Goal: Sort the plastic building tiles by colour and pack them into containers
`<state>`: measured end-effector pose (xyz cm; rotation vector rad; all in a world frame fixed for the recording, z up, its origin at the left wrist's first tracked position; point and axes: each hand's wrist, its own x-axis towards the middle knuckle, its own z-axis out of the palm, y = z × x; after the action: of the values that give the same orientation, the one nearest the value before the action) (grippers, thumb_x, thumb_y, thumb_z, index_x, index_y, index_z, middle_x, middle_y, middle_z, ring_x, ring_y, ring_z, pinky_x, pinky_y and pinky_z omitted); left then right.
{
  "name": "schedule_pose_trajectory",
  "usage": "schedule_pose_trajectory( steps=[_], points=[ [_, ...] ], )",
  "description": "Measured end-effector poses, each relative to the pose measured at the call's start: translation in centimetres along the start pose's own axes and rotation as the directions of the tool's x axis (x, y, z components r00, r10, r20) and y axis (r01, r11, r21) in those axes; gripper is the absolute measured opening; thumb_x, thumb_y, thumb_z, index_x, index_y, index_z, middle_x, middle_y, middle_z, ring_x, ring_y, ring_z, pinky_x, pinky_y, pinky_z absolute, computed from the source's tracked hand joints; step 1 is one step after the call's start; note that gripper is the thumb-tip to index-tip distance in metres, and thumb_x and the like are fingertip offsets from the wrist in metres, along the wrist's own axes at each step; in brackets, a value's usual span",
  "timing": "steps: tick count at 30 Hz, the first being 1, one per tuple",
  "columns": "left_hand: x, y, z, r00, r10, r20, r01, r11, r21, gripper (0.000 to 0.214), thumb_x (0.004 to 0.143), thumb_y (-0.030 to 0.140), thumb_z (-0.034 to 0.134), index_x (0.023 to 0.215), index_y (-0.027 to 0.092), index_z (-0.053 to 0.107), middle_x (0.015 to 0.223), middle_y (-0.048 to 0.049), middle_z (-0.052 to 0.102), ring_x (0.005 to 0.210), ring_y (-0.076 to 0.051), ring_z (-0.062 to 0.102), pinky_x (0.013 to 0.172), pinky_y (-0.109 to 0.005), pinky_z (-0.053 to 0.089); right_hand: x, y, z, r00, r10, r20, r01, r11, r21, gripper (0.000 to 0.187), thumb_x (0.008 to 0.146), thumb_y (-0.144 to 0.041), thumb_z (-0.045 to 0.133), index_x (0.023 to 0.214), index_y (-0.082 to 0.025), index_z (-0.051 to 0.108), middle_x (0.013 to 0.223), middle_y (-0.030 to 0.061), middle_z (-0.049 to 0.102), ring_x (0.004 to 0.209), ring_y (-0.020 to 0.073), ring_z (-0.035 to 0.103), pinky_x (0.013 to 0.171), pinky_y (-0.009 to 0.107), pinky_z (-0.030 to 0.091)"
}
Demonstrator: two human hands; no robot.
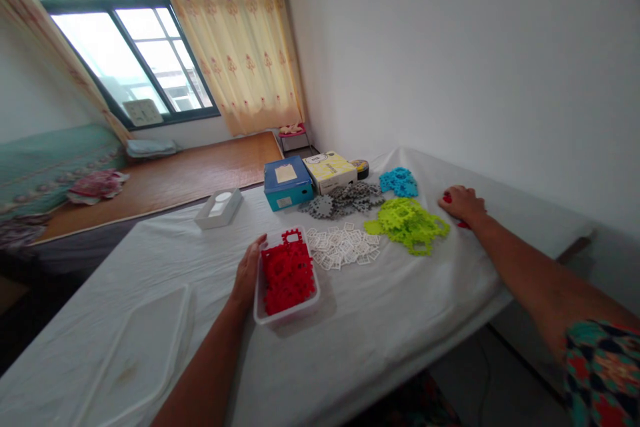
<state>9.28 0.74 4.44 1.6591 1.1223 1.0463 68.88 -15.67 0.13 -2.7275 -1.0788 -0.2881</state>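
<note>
My left hand (249, 273) rests against the left side of a clear plastic tub (260, 310), fingers laid along its wall. The tub is full of red interlocking pieces (287, 273). My right hand (463, 203) reaches far right on the table and is closed over a red piece (447, 198) that peeks out beneath the fingers. Between the hands lie piles of white pieces (343, 245), lime green pieces (407, 221), grey pieces (345, 199) and blue pieces (399, 181).
A white cloth covers the table (350, 340). A clear lid (140, 347) lies at the front left. A blue box (287, 183), a yellow box (330, 171) and a white tissue box (219, 207) stand at the back. A wall is right, a window left.
</note>
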Motion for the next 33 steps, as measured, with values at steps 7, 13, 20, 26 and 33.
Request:
schedule_pose_trajectory(
  steps=[7,13,20,26,33],
  points=[
    [0.2,-0.5,-0.1,0.999,0.031,0.010,-0.031,0.999,-0.013,0.062,0.090,0.057,0.038,0.131,0.013,0.054,0.129,-0.0142,0.060,0.123,-0.026,0.053,0.109,-0.041,0.035,-0.3,-0.2,-0.1,0.995,-0.092,-0.028,0.092,0.996,-0.002,0.047,0.084,-0.051,0.042,0.119,-0.022,0.055,0.114,0.0133,0.061,0.106,0.0331,0.053,0.083,0.051,0.044],
    [0.3,-1.2,0.0,0.999,0.041,0.009,-0.040,0.998,-0.050,0.061,0.091,0.057,0.036,0.130,0.015,0.055,0.130,-0.0133,0.059,0.122,-0.026,0.053,0.108,-0.043,0.036,-0.2,0.5,-0.1,0.994,-0.071,-0.084,0.071,0.997,-0.004,0.035,0.083,-0.048,0.044,0.097,-0.021,0.062,0.107,0.0140,0.063,0.101,0.0315,0.056,0.076,0.043,0.045],
    [0.4,-1.6,0.1,0.999,0.050,-0.002,-0.050,0.997,-0.061,0.059,0.091,0.056,0.035,0.129,0.015,0.056,0.133,-0.0122,0.057,0.121,-0.024,0.054,0.109,-0.041,0.035,1.6,-4.7,-6.1,0.967,0.016,-0.256,0.079,0.931,0.356,0.028,0.079,-0.045,0.055,0.085,-0.019,0.062,0.092,0.0148,0.067,0.083,0.0247,0.059,0.072,0.036,0.043],
    [0.4,-1.9,0.4,0.996,0.088,0.002,-0.087,0.992,-0.088,0.057,0.093,0.052,0.035,0.129,0.013,0.056,0.133,-0.0134,0.057,0.120,-0.024,0.054,0.107,-0.040,0.036,-6.2,-23.7,-13.0,0.854,-0.442,-0.275,0.483,0.477,0.734,0.035,0.076,-0.055,0.060,0.079,-0.020,0.061,0.071,0.0010,0.061,0.066,0.0155,0.053,0.064,0.029,0.043],
    [0.6,-2.3,0.1,0.988,0.154,0.014,-0.153,0.986,-0.062,0.055,0.095,0.050,0.031,0.126,0.013,0.058,0.130,-0.0130,0.059,0.122,-0.024,0.052,0.110,-0.039,0.033,-19.3,-39.5,-12.2,0.512,-0.825,-0.239,0.550,0.101,0.829,0.036,0.080,-0.057,0.060,0.080,-0.021,0.065,0.073,-0.0012,0.063,0.067,0.0137,0.053,0.066,0.028,0.042]
  ],
)
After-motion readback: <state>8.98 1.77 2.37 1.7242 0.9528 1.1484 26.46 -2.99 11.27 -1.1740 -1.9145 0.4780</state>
